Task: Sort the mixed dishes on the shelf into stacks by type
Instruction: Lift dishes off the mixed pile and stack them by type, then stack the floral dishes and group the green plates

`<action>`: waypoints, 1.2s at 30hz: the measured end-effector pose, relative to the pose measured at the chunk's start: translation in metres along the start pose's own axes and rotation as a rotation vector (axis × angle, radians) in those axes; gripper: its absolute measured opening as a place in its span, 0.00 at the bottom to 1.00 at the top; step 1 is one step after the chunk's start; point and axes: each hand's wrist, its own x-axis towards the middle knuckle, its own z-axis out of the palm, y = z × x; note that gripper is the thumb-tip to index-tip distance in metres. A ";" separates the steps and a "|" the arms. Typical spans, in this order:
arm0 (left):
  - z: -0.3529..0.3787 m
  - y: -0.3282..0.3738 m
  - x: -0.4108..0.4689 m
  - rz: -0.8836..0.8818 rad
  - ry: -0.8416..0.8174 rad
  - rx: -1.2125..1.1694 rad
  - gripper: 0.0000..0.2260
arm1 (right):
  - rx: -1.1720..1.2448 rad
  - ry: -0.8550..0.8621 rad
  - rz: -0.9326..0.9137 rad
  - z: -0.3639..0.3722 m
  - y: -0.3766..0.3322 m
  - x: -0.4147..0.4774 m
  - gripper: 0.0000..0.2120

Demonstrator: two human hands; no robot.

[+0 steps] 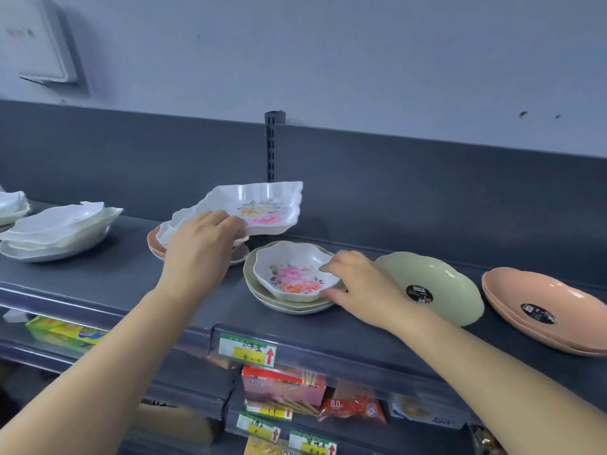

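My left hand (200,247) grips the near edge of a white square floral dish (262,208) and holds it tilted above a small pile with a pink plate (153,243) at its bottom. My right hand (358,287) pinches the right rim of a small white floral bowl (292,270), which sits on top of a stack of beige plates (262,295) in the middle of the dark shelf (131,277). A green plate (437,284) and two stacked pink plates (542,310) lie to the right.
A stack of white wavy dishes (59,234) sits at the shelf's left, with more white dishes (13,206) at the far left edge. A slotted upright (272,146) rises behind the dishes. Price tags (248,349) line the front rail; packaged goods (282,385) fill lower shelves.
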 end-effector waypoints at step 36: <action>0.064 0.101 0.038 -0.022 -0.067 -0.154 0.07 | -0.341 0.473 0.217 -0.039 0.124 -0.099 0.23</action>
